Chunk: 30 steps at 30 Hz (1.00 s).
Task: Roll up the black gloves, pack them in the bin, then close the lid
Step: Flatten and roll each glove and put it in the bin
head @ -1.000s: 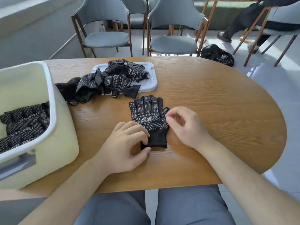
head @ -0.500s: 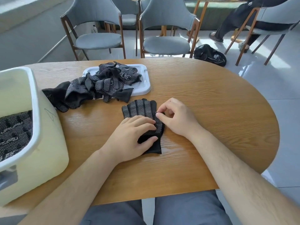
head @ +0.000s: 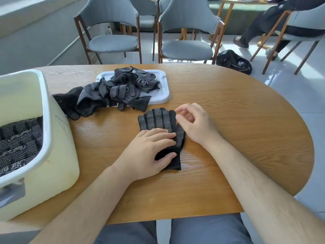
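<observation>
Black knit glove with white grip dots (head: 158,120) lies flat near the middle of the oval wooden table (head: 237,138), its fingers pointing to twelve o'clock and its plain cuff toward six. The left hand (head: 149,152) lies on the glove's palm and cuff, with the fingers fairly straight and pressing the fabric down and the thumb resting on the cuff. The right hand (head: 197,125) sits at the glove's three o'clock edge with its fingers loosely curled. Its thumb and forefinger are close to the glove's side, but I cannot tell from this angle whether they pinch any cloth.

At about eleven o'clock from the glove, a loose heap of matching dotted gloves (head: 112,94) sprawls partly on the flat white plastic lid (head: 163,88) and partly on the wood toward nine o'clock. At the table's nine o'clock end stands the cream plastic bin with a white rim (head: 58,155), uncovered, with more dotted gloves (head: 19,141) packed inside. Beyond the table at twelve o'clock stand grey upholstered chairs with wooden frames (head: 186,48). A black bag (head: 233,61) lies on the pale floor at about one o'clock.
</observation>
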Tool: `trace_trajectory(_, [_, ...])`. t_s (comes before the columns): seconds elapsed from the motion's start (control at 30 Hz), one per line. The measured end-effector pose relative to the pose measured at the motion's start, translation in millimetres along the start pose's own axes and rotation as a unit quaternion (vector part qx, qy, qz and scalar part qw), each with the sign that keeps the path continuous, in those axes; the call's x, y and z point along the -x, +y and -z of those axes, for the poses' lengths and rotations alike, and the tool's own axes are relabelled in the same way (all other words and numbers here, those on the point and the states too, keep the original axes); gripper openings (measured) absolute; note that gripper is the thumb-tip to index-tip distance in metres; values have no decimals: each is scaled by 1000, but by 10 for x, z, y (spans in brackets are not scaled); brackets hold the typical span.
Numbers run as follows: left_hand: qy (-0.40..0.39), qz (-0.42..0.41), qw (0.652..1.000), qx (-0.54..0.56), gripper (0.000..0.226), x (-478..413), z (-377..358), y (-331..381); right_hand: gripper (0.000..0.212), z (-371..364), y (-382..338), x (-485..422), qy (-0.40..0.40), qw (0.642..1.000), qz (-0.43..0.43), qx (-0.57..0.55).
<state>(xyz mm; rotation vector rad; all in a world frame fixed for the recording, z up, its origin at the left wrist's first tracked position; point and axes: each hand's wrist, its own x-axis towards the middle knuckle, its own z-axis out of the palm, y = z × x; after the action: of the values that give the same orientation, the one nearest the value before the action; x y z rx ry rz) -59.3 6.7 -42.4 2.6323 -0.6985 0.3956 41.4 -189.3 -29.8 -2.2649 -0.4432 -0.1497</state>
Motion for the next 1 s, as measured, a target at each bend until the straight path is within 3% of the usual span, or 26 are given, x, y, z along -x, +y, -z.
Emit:
trace_trajectory(0.17, [0, -3, 1000, 1, 29, -54, 11, 18, 20, -121, -34, -282, -41, 999, 5, 6])
trace_trajectory(0.33, [2, -7, 1000, 9, 25, -77, 26, -7, 9, -183, -6, -324, -43, 997, 56, 44])
trace_trajectory(0.5, [3, -19, 1000, 13, 23, -107, 22, -20, 2, -147, 15, -271, 13, 997, 70, -33])
trace_trajectory(0.77, [11, -29, 999, 37, 19, -115, 17, -13, 5, -123, 28, -266, 58, 995, 82, 8])
trace_trajectory(1.0, [19, -69, 997, 26, 50, -96, 52, 68, 7, -121, 35, -270, 4, 998, 33, 52])
